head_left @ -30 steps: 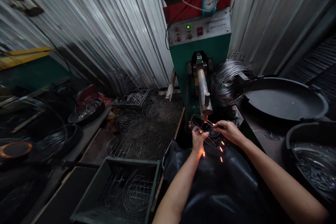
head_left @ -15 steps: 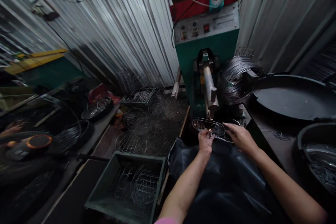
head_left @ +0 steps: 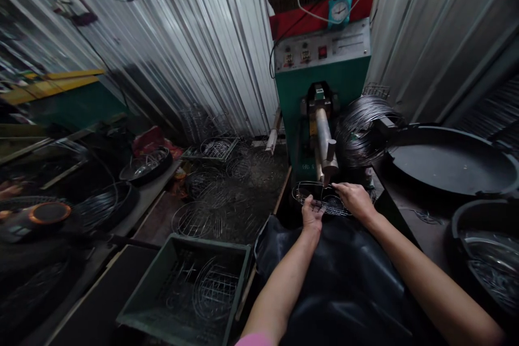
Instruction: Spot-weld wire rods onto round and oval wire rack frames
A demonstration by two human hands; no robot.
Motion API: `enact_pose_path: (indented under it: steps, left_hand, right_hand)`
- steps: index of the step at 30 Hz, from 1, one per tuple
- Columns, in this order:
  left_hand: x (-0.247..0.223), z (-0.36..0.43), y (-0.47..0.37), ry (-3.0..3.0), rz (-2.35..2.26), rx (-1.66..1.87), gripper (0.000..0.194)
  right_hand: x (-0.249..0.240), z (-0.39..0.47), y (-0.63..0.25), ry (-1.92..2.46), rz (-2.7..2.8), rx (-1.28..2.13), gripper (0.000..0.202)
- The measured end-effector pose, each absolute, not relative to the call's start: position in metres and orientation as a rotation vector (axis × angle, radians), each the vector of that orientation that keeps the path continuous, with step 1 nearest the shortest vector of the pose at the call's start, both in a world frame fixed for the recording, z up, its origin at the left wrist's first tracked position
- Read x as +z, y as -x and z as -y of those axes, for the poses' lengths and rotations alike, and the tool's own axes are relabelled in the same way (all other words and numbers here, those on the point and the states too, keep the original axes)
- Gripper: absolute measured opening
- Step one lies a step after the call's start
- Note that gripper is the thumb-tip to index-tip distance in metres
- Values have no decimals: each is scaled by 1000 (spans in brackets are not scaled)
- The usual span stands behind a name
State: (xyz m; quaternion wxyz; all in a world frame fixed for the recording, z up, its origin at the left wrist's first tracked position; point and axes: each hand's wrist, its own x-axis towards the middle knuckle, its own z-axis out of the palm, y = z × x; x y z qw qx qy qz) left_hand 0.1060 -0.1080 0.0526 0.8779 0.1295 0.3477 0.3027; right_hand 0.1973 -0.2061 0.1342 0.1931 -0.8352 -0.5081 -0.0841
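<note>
A wire rack with a rounded rim (head_left: 299, 194) lies tilted below the electrode of a green spot welder (head_left: 326, 165). My left hand (head_left: 313, 216) grips the rack's near side, thumb up and fingers closed about the wires. My right hand (head_left: 356, 200) is closed in a pinch at the rack's right side, close to the electrode tip. Whatever small piece it may pinch is too dark to make out. A black apron (head_left: 336, 281) covers my lap beneath both forearms.
A green crate (head_left: 138, 308) with wire grids stands at the lower left. Loose wire pieces (head_left: 211, 189) lie behind it. To the right are a wire coil (head_left: 360, 130), a black round tray (head_left: 450, 165) and a black tub (head_left: 458, 238). Another person's hand (head_left: 10, 190) shows far left.
My right hand has shifted left and slightly up, nearer the electrode. The rack sits a little further left, and the orange glow by my left fingers is gone.
</note>
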Motion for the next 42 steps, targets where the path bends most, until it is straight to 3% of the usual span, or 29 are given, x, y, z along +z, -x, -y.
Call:
enact_pose_path:
  steps: [25, 35, 42]
  left_hand:
    - [53, 103, -109, -282, -670, 623, 28]
    - [66, 105, -23, -220, -609, 538, 14]
    - [102, 99, 10, -290, -865, 431, 26]
  right_hand:
    - [120, 207, -206, 2287, 1479, -453, 29]
    - [130, 249, -135, 2097, 1485, -301, 27]
    - [148, 256, -99, 2077, 1402, -261, 32]
